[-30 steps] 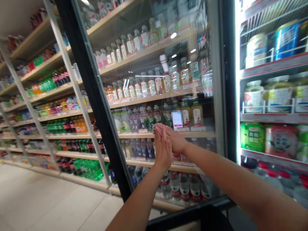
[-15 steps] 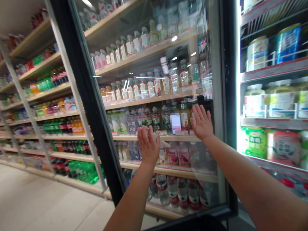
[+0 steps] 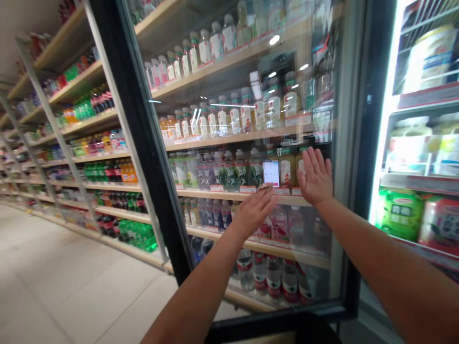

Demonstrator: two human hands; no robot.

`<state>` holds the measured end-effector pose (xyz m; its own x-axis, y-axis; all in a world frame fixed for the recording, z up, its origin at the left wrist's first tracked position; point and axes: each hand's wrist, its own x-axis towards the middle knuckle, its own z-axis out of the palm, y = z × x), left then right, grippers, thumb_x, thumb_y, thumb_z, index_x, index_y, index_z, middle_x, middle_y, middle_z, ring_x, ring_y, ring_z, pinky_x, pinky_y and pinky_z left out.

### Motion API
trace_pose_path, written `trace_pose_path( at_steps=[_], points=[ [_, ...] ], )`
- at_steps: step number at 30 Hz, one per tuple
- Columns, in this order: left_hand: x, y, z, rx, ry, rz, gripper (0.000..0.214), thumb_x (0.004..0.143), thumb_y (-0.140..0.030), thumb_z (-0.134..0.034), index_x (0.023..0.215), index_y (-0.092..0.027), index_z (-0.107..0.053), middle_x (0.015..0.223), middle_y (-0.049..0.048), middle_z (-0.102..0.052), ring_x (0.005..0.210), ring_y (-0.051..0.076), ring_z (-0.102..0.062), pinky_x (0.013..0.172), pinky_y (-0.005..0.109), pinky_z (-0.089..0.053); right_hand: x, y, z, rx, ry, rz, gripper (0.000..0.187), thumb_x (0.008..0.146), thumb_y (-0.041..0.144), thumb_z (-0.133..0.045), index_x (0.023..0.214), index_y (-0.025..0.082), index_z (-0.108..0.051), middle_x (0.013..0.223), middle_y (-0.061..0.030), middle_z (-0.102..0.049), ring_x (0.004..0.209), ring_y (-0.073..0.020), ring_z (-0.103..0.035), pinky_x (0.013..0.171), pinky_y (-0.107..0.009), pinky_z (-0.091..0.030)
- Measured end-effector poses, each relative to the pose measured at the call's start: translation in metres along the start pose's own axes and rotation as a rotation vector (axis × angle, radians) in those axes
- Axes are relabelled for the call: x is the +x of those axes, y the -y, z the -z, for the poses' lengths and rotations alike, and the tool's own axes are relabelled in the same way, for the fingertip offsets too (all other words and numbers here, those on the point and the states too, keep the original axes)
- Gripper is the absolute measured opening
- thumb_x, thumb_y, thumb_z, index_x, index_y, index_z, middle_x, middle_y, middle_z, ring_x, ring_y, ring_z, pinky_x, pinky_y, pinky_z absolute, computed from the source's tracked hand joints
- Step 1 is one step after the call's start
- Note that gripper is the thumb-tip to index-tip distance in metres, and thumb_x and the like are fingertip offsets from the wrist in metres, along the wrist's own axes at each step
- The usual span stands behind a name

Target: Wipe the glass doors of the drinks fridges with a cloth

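The glass door (image 3: 222, 91) of a drinks cooler stands in front of me in a black frame. My left hand (image 3: 255, 210) lies against the glass, its fingers flat and slanted up to the right. At its fingertips shows the edge of a small pale crumpled cloth (image 3: 266, 185), mostly hidden beneath the hand. My right hand (image 3: 315, 177) rests open on the glass near the door's right side, palm forward, fingers pointing up. Through or in the glass several rows of bottles (image 3: 229, 169) are seen, along with a bright blurred rectangle (image 3: 271, 174) between the hands.
On the right, a lit cooler interior holds cans, bottles and a green pack (image 3: 399, 215) on wire-fronted shelves. Along the left, wooden shelves (image 3: 107, 160) of coloured drinks run back beside a pale tiled floor (image 3: 64, 282). The door's black lower edge (image 3: 287, 315) lies below my arms.
My left hand has slid rightward and slightly up across the glass, with the pale cloth. My right hand stays on the door. The view has turned a little to the left.
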<state>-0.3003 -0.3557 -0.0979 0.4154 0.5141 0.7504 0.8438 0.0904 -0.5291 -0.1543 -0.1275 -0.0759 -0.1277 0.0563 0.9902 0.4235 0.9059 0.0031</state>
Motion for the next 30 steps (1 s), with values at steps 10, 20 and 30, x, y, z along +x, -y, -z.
trace_pose_path(
  at_steps=[10, 20, 30],
  points=[
    [0.050, 0.041, 0.043, 0.150, -0.205, 0.545, 0.064, 0.099, -0.026, -0.050, 0.159, -0.012, -0.033, 0.170, 0.0170, -0.019, 0.159, 0.031, -0.002, 0.130, 0.057, -0.007, 0.075, 0.039, 0.000, 0.044, -0.031, -0.040, 0.064, 0.104, 0.042, -0.025, 0.164, 0.019, -0.018, 0.169, -0.0119, -0.029, 0.158, -0.0281, -0.022, 0.125, -0.059, -0.019],
    [0.096, 0.094, 0.075, 0.149, -0.147, 0.436, 0.063, 0.097, -0.018, -0.044, 0.159, -0.012, -0.033, 0.169, 0.0140, -0.026, 0.160, 0.032, -0.003, 0.130, 0.058, -0.004, 0.072, 0.037, -0.001, 0.036, -0.027, -0.042, 0.065, 0.104, 0.041, -0.027, 0.164, 0.017, -0.020, 0.170, -0.0128, -0.027, 0.158, -0.0297, -0.021, 0.125, -0.060, -0.020],
    [0.097, 0.089, 0.065, -0.086, 0.313, -0.171, 0.060, 0.093, -0.018, -0.050, 0.152, -0.023, -0.045, 0.164, 0.0018, -0.039, 0.157, 0.023, -0.023, 0.132, 0.049, -0.015, 0.072, 0.040, -0.003, 0.040, -0.075, -0.044, 0.063, 0.104, 0.041, -0.029, 0.162, 0.017, -0.027, 0.167, -0.0130, -0.034, 0.156, -0.0281, -0.027, 0.125, -0.059, -0.021]
  ],
)
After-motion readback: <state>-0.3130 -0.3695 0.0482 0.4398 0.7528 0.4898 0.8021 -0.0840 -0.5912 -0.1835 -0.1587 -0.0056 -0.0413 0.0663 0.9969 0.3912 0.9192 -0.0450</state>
